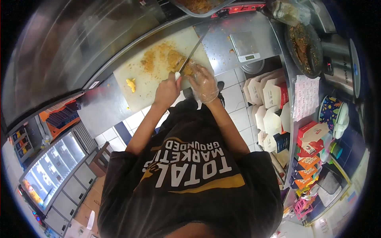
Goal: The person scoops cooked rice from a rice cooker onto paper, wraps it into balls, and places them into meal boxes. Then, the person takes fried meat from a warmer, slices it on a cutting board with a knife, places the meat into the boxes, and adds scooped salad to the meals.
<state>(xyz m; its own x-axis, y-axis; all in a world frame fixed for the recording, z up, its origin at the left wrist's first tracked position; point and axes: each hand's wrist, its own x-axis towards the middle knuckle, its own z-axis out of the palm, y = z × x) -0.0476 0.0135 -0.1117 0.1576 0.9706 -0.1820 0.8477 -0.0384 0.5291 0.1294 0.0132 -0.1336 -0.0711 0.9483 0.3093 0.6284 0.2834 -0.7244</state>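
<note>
My left hand (167,92), bare, is closed around the white handle of a long kitchen knife (194,49). The blade slants up and to the right over golden-brown breaded food (174,59) on a white cutting board (125,73). In a clear plastic glove, my right hand (204,83) sits at the board's right edge beside the blade. Its bent fingers rest on the breaded food and partly hide it. Orange crumbs (150,59) are scattered across the board. Near its left edge lies a small yellow lump (131,85) of food.
A digital scale (244,45) stands on the steel counter (220,51) to the right. Open cardboard boxes (274,95) are stacked below it. A dark bowl of seasoning-like food (303,51) stands at the far right. A tub (198,4) sits at the back.
</note>
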